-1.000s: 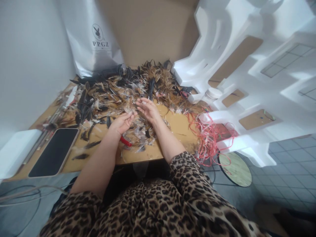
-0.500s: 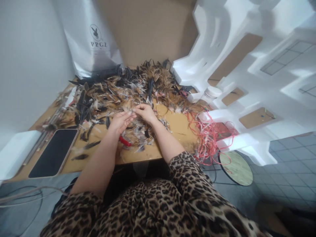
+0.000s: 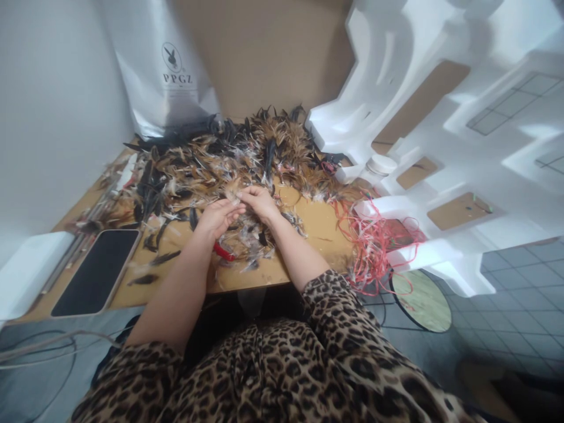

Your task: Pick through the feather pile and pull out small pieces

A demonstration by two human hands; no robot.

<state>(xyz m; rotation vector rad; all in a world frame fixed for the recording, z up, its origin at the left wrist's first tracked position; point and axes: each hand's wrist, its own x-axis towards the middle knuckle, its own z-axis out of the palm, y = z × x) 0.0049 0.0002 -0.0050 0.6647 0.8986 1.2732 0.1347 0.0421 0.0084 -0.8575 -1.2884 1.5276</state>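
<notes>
A big heap of brown, black and white feathers (image 3: 207,164) covers the back of a wooden board (image 3: 317,226). My left hand (image 3: 217,216) and my right hand (image 3: 259,202) meet at the heap's near edge, fingertips touching. Both are closed in a pinch on a small pale feather (image 3: 232,191) held between them. A red-handled tool (image 3: 224,252) lies under my left wrist, partly hidden.
A dark phone (image 3: 99,270) lies at the board's left, beside a white tray (image 3: 26,270). A tangle of red string (image 3: 374,241) hangs off the right edge. White foam packing (image 3: 440,135) stands at right, a silver bag (image 3: 163,64) and cardboard at back.
My right hand, open over the feathers a second ago, has drawn back and closed against my left hand's fingertips. The left hand has hardly moved.
</notes>
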